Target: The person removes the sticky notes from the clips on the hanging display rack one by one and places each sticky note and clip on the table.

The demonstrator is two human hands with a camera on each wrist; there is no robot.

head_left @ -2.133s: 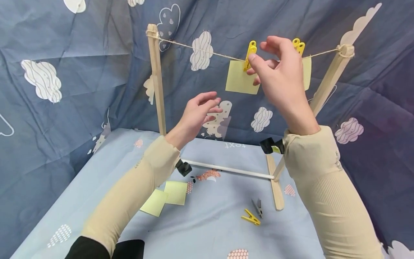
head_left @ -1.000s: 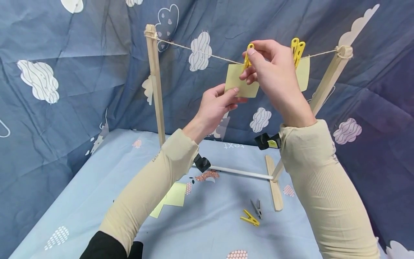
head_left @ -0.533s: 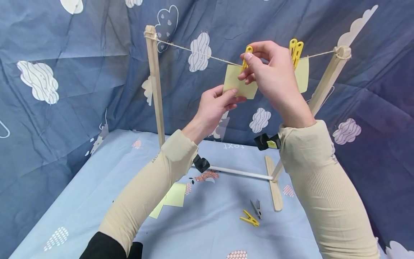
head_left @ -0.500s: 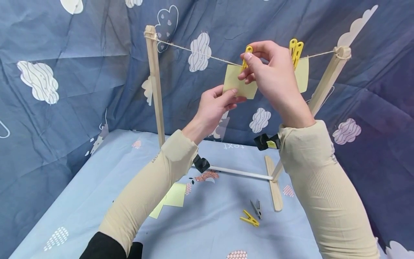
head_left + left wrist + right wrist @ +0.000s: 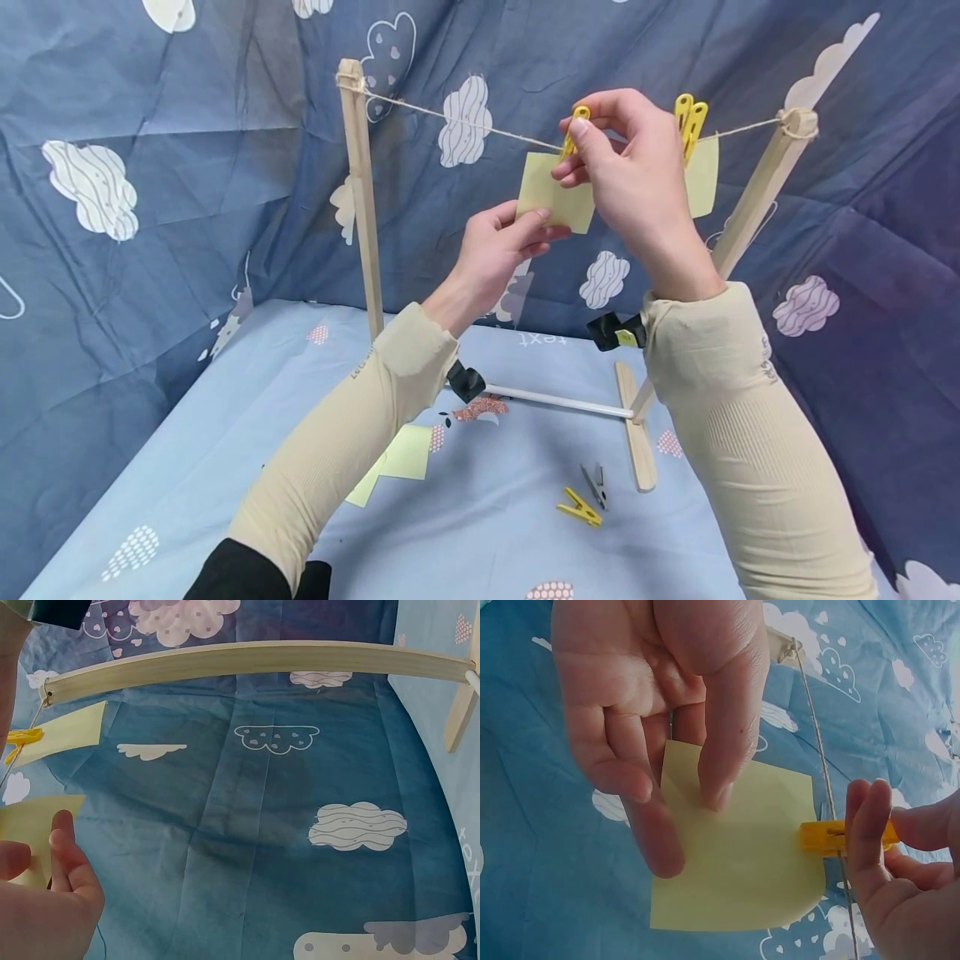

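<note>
String [image 5: 427, 107] spans left post [image 5: 362, 183] to right post [image 5: 761, 183], note [image 5: 551, 190] at mid-string, second note [image 5: 702, 179] right of it; on cloth [image 5: 465, 542] below, loose notes [image 5: 406, 454] left, two clothespins [image 5: 591, 514] right.

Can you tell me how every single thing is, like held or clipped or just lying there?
Left hand: pinching the middle note
Right hand: pinching the middle clothespin
Middle note: held up at the string
Middle clothespin: over the middle note's edge
String: tied to both wooden posts
Right clothespin: clipped on
Right note: hanging
Lower notes: lying flat, partly hidden
Loose yellow clothespin: lying down
Grey clothespin: lying down
</note>
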